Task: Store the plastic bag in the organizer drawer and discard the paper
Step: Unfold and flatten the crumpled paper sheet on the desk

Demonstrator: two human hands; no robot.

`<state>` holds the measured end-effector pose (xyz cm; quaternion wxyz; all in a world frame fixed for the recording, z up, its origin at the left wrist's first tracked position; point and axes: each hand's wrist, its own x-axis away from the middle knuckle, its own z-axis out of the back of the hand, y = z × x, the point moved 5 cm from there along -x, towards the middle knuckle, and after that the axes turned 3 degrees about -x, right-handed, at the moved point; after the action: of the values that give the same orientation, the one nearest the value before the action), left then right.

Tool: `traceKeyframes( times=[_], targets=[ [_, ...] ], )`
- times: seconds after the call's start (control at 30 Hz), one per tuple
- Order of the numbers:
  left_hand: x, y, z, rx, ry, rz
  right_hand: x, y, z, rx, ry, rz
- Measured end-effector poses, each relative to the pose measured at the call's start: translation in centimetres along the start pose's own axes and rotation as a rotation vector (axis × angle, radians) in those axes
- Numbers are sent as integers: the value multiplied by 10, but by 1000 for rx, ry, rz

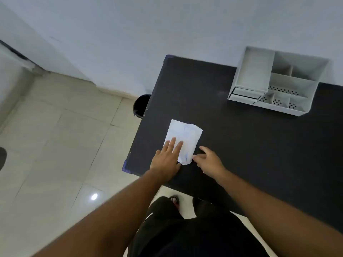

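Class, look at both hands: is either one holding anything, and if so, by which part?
Nothing is lifted. The left hand presses flat on the white paper near its lower left; the right hand fingertips touch its lower right corner.

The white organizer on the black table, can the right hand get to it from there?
Probably yes: the right hand has bare black table between it and the white plastic organizer.

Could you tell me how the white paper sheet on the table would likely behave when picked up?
The crumpled white paper sheet looks thin, so probably light and floppy. Lying flat on the black table, it may slide unless pinned by the left hand.
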<state>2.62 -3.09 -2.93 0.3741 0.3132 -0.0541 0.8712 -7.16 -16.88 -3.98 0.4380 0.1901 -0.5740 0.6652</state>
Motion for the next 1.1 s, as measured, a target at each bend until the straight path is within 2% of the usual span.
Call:
traceKeyframes(
  times=[0.13,0.27,0.37,0.47,0.57,0.67,0.77,0.93,1.0,1.1],
  targets=[
    [-13,3,1,-11,-13,-2,-14,-10,5,-221,-51,-121],
    [-20,2,12,18,56,-79,-19,-17,11,-272,-25,-76],
    [-29,-2,29,54,120,-175,-20,-18,21,-177,38,117],
    [-42,-2,48,-71,171,-283,-16,-15,24,34,2,249],
    [-50,-5,49,-61,100,-266,-13,-17,20,153,-6,296],
    [-52,-12,33,-120,0,-244,-18,-12,13,66,10,260],
    [-52,-18,17,-174,-45,-220,-23,-8,2,-142,9,206],
    [-51,-19,16,-86,17,-243,-29,-8,-10,-333,48,148],
    [-49,-18,26,10,76,-290,-27,-8,-10,-284,60,190],
    [-47,-18,49,123,161,-352,-17,-10,-2,20,103,303]
  ],
)
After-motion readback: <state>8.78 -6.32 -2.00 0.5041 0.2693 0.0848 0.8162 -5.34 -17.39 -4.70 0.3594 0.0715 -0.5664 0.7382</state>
